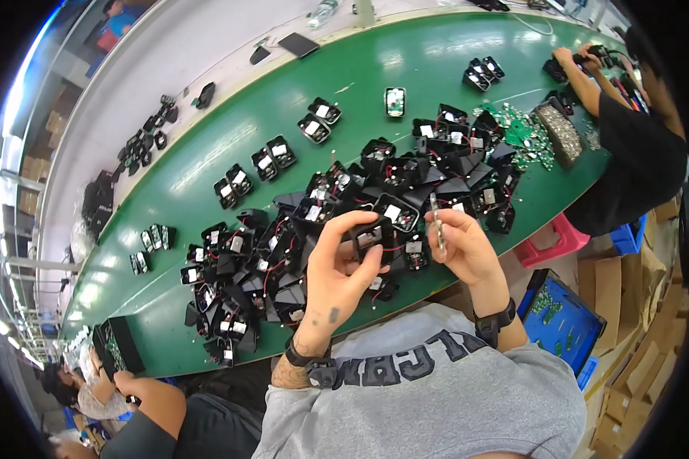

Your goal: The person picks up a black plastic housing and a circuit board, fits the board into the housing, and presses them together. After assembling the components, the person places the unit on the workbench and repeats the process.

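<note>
My left hand [335,281] is closed around a small black plastic housing [377,236], its fingers and thumb on opposite sides. A red wire sticks out beside that housing. To its right, my right hand [471,251] pinches a slim, silvery strip [436,222] upright between thumb and fingers; its exact kind cannot be made out. The two hands are apart, just above the near edge of a heap of black housings [291,264] with red wires and white parts inside. Right behind the hands lies an open black housing [397,212] with a white part in it.
Pairs of housings [274,157] stand spaced along the green table [199,180]. One with a green board [395,102] stands alone. Loose green boards [524,134] lie by a box of small metal parts [559,131]. Co-workers sit at right [628,153] and lower left [157,413].
</note>
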{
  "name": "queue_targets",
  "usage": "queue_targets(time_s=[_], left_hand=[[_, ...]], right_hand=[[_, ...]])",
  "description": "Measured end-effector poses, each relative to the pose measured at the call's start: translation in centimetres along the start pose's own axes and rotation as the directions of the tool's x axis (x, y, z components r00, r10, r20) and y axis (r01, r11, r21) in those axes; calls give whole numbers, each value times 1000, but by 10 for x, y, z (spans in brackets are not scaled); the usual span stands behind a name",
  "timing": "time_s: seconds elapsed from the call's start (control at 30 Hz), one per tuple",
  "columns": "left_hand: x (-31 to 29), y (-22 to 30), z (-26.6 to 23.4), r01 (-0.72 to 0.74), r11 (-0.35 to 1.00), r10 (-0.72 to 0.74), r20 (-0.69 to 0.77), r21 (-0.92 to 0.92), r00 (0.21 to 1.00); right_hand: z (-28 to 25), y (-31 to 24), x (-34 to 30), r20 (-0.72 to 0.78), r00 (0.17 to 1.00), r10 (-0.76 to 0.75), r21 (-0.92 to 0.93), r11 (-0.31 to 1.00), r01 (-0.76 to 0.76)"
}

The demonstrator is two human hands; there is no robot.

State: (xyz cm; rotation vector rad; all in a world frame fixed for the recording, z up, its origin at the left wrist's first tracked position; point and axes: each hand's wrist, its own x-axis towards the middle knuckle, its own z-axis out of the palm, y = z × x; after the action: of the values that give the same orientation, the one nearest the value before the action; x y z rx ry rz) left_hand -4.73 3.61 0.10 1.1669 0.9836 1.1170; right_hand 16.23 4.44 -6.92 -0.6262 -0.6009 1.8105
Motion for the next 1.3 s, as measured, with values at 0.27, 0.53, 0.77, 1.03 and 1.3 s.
queue_targets(time_s=[0.27,0.53,0.77,1.03,1.3], left_hand=[[-7,-7,-11,-61,997,61,3,41,998],[-7,-13,-10,-49,999,50,-28,8,998],[-3,-28,-11,28,988,-22,39,-153,999],[-6,-29,-10,62,981,-59,21,-185,998],[-4,-43,-11,-164,983,176,-180,80,968]], right_hand=[[24,15,8,87,990,110,-5,994,-110],[32,21,7,0,999,-49,-382,923,45],[50,5,5,376,804,-461,-812,255,525],[47,16,10,181,876,-448,-785,471,403],[68,29,8,-32,943,-331,-504,820,271]])
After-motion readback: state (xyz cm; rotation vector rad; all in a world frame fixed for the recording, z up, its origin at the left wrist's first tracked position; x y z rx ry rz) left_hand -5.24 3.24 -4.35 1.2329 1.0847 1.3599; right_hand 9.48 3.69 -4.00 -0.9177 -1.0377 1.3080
